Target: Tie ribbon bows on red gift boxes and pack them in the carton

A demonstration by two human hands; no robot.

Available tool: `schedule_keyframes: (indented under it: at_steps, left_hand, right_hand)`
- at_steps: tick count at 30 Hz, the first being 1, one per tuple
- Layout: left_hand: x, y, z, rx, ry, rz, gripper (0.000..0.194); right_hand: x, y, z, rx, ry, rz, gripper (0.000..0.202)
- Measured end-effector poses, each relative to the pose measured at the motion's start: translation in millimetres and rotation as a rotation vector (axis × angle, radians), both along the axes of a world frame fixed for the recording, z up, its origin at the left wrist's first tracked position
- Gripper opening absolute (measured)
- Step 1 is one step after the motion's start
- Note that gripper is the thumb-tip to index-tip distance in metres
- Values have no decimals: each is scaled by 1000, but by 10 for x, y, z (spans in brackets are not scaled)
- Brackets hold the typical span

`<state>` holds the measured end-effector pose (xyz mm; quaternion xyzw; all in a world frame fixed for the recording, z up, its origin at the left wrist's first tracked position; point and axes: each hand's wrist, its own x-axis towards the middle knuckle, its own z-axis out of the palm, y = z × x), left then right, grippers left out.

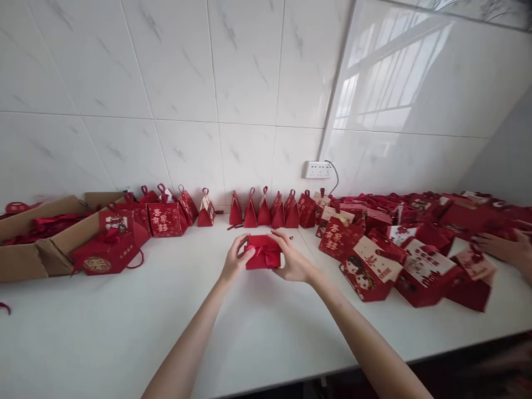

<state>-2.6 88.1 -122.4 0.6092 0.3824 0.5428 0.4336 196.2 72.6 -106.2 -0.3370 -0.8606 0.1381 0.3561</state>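
Note:
A small red gift box with a ribbon bow on its near face is held between my two hands, over the middle of the white table. My left hand grips its left side, the thumb lying across the front by the bow. On the right side my right hand is closed round the edge, its fingers reaching over the top. Behind the box stands a row of red triangular gift boxes with ribbon loops on top.
An open cardboard box of red ribbon sits at the left, beside several red boxes. Many printed gift boxes crowd the right side. Another person's hand is at the far right. A socket is on the tiled wall.

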Motion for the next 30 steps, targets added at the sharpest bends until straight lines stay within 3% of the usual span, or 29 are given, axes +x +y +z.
schedule_keyframes:
  at_steps: [2, 5, 9, 12, 15, 20, 26, 30]
  left_hand:
    - [-32, -35, -134, -28, 37, 68, 52]
    - [-23, -118, -234, -55, 82, 68, 50]
    - [23, -152, -234, -82, 78, 17, 51]
    - [47, -149, -234, -63, 40, 74, 45]
    - [69, -161, -233, -42, 14, 189, 24]
    - [107, -201, -187, -93, 102, 310, 28]
    - [130, -239, -159, -30, 99, 200, 25]
    - [116, -237, -137, -20, 141, 185, 23]
  right_hand:
    - [-58, 70, -143, -133, 69, 59, 85]
    - [-85, 11, -274, -323, 288, 79, 74]
    - [-82, -87, -298, -456, 470, -117, 66]
    - [-66, -84, -304, -527, 464, -146, 60]
    - [-40, -67, -313, -549, 483, -113, 56]
    - [-44, -81, -313, -542, 517, -148, 61]
    - [-79, -122, -296, -521, 571, -145, 32]
    - [-62, -120, -286, -524, 588, -139, 25]
